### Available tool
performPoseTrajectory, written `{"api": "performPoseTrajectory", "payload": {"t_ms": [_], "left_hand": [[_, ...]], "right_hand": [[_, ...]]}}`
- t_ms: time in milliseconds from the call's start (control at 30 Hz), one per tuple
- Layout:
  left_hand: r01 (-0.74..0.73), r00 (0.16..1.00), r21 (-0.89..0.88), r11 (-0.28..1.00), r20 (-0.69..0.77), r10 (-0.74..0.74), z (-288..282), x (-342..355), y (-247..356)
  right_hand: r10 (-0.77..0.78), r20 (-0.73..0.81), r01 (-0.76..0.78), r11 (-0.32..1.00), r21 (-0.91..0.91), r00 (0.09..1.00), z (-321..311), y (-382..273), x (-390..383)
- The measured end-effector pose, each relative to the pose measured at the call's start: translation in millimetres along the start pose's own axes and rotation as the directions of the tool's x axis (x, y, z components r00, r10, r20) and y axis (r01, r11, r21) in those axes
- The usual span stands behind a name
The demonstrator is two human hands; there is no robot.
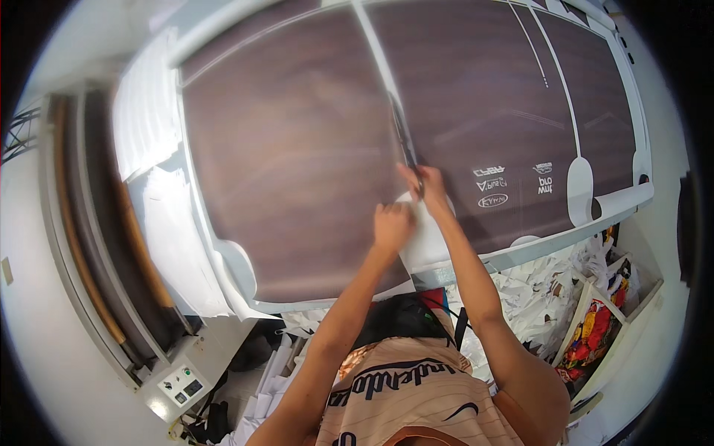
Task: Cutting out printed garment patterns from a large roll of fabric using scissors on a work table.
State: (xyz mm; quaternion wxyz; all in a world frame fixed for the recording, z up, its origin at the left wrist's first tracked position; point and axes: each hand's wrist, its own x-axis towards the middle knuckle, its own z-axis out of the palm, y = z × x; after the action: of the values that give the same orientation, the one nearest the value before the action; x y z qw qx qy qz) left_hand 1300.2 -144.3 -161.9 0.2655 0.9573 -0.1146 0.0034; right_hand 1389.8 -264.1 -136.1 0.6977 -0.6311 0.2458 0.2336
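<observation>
Scissors (402, 132), one pair, dark, long-bladed: on the white strip (374, 50) between two brown panels, tips pointing away from me; the strip runs on ahead to the far side. Printed sheet (297, 171), one, thin and smooth, white-edged with curved cutouts, flat room either side of the blades. My right hand (430, 184): fingers closed round the scissor handles, forearm extended. My left hand (393, 225): fingers curled down on the left panel, near the bench edge; whether they pinch it, I cannot tell. Bench (433, 279): pale front edge. White scraps (524, 301), crumpled heap, below right.
</observation>
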Motion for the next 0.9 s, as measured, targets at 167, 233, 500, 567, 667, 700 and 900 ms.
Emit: {"api": "performPoseTrajectory", "payload": {"t_ms": [167, 233, 500, 567, 667, 700, 900], "left_hand": [[0.031, 0.997, 0.008, 1.000, 0.067, -0.031, 0.6, -2.2, -3.3], [0.032, 0.998, 0.012, 0.999, 0.057, -0.033, 2.3, -1.6, -3.4], [0.060, 0.993, -0.030, 0.998, 0.100, -0.057, -0.5, 2.3, -4.0], [0.062, 0.992, -0.020, 0.998, 0.106, -0.060, -2.5, 3.1, -5.8], [0.045, 0.997, -0.026, 0.999, 0.059, -0.044, -5.4, 3.7, -4.5], [0.026, 1.000, -0.042, 0.999, 0.005, -0.026, -6.1, 5.1, -4.0], [0.062, 0.991, -0.069, 0.996, 0.119, -0.054, -12.5, 4.3, -3.0]], "right_hand": [[0.007, -0.008, -0.007, 1.000, 0.002, 1.000, 8.6, -21.8, 16.7], [0.008, 0.016, -0.008, 1.000, -0.001, 1.000, 9.2, -25.4, 27.4], [-0.047, 0.033, 0.048, 0.998, -0.037, 0.998, 12.3, -29.7, 46.0], [-0.035, 0.010, 0.035, 0.999, 0.019, 0.999, 20.2, -36.6, 50.8], [-0.031, 0.035, 0.030, 0.999, 0.038, 0.999, 29.3, -53.9, 62.1], [-0.038, 0.033, 0.037, 0.999, 0.040, 0.999, 30.7, -57.4, 66.2], [-0.060, 0.048, 0.059, 0.998, 0.038, 0.997, 35.1, -76.8, 90.4]]}}
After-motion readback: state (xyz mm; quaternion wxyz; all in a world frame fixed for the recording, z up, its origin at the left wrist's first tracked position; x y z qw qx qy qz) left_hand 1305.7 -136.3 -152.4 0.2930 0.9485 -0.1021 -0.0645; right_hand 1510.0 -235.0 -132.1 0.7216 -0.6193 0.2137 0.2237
